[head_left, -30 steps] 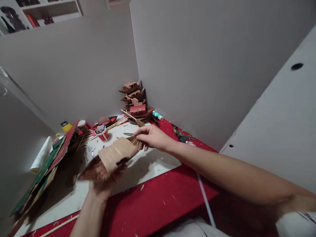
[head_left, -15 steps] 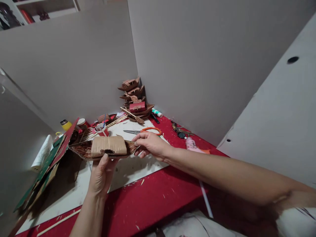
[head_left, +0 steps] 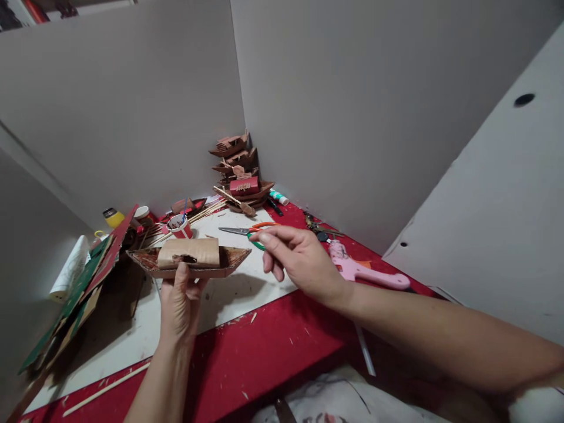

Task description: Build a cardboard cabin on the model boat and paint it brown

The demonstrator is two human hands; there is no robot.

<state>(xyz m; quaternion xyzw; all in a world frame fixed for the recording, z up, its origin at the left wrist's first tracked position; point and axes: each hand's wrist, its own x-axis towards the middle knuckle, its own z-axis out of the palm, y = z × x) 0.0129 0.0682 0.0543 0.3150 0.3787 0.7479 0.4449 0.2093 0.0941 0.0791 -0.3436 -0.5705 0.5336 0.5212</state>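
A small cardboard boat (head_left: 229,262) with a curved tan roof (head_left: 194,249) is held up over the white board. My left hand (head_left: 180,305) grips it from below, thumb against the near side, by a dark torn gap at the roof's lower edge. To the right of the boat, apart from it, is my right hand (head_left: 304,261). Its thumb and index finger are pinched together, and anything between them is too small to make out. Scissors (head_left: 240,231) with orange and green handles lie behind that hand, partly covered by it.
Brown model boats (head_left: 247,188) are stacked in the far corner. A red-and-white cup (head_left: 182,228) stands behind the held boat. Cardboard sheets (head_left: 94,270) lean at left. A pink glue gun (head_left: 374,274) lies at right on the red table (head_left: 268,358).
My right hand has moved right, away from the boat's tip. The boat has shifted slightly in my left hand, and more of the pink glue gun shows.
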